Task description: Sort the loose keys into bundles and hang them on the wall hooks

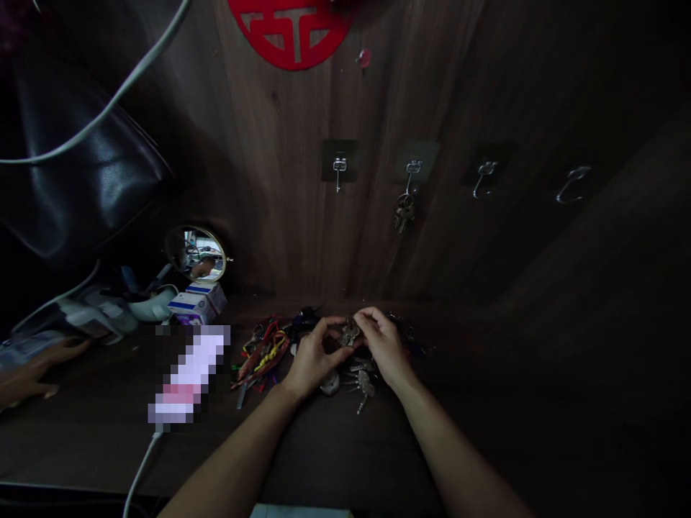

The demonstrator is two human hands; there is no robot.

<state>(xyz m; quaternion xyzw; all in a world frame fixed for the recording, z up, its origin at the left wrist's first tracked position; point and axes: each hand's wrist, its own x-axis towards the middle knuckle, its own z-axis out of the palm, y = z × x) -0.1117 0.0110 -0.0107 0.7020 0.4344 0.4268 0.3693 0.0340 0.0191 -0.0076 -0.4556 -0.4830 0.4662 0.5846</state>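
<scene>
A small bunch of keys [350, 334] is pinched between my two hands, just over the dark wooden surface. My left hand [316, 354] has thumb and fingers closed round its left side. From the right, the fingertips of my right hand [381, 339] grip its upper edge. Below them lie more loose keys [363, 385] and a round grey piece [329, 383]. To the left of my left hand is a heap of keys with red, yellow and brown cords [265, 352]. Some dark items behind my hands are too dim to name.
On the back panel are several metal hooks [339, 165]; one carries hanging keys [403, 213]. Leftward stand a round mirror [202, 253], small boxes [199, 303], a black bag [80, 158] and a blurred-out phone-like device [190, 374] with a white cable [141, 467]. Another hand [40, 367] rests at far left.
</scene>
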